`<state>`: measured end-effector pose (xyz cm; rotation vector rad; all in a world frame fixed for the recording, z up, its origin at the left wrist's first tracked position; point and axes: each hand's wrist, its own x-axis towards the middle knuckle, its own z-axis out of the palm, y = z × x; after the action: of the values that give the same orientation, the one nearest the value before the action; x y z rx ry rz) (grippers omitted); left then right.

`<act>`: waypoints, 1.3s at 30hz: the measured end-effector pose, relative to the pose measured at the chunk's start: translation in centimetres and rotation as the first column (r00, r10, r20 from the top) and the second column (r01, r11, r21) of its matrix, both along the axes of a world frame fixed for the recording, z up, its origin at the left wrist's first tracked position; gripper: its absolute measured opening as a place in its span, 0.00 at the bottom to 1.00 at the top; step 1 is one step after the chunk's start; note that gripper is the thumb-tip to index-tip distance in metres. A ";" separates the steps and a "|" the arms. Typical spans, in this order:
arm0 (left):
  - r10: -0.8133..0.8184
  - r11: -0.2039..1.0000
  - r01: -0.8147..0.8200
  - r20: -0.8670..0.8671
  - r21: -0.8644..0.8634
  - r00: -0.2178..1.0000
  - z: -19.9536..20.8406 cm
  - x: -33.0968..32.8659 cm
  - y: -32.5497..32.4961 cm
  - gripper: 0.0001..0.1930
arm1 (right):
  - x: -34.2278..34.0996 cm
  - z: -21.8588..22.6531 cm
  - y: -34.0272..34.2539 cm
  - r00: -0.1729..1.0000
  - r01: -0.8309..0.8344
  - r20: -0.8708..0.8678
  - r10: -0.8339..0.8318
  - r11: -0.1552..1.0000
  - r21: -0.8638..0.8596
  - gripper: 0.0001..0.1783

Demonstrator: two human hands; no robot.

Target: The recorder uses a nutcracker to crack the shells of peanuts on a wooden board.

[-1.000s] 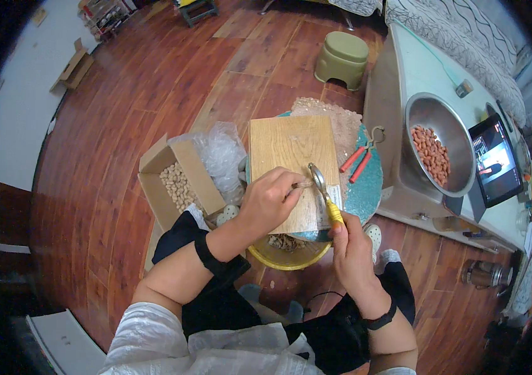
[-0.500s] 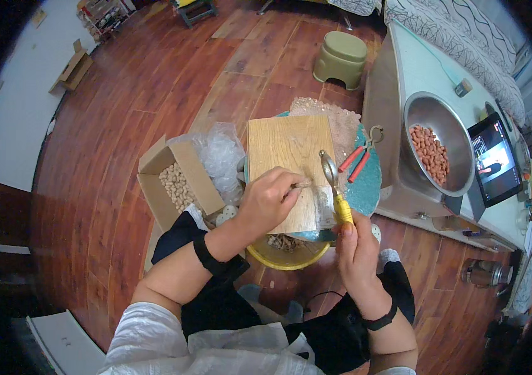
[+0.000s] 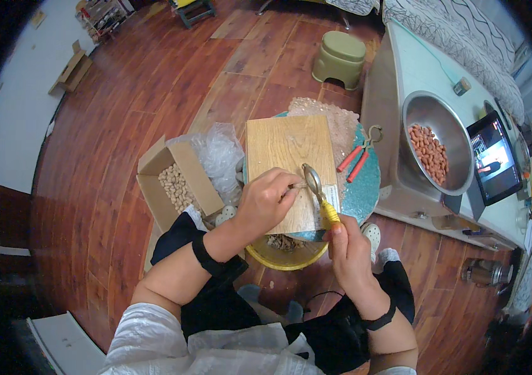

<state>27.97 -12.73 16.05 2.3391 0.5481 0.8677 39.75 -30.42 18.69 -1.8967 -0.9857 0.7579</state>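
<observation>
Hiding beneath board (image 3: 286, 164): yellow bowl (image 3: 286, 257)

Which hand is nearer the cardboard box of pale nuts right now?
Left. The left hand rests on the wooden board, just right of the cardboard box. The right hand grips a yellow-handled tool at the board's near right corner, farther from the box.
</observation>
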 end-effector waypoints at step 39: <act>0.008 1.000 -0.008 -0.038 -0.006 0.999 -0.2 -0.1 -0.1 0.08 | 0.1 0.7 0.2 0.989 0.000 0.147 -0.009 0.998 0.057 0.15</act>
<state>27.84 -12.85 15.81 2.3534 0.5760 0.8251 39.83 -30.26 19.35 -1.9262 -1.0821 0.5877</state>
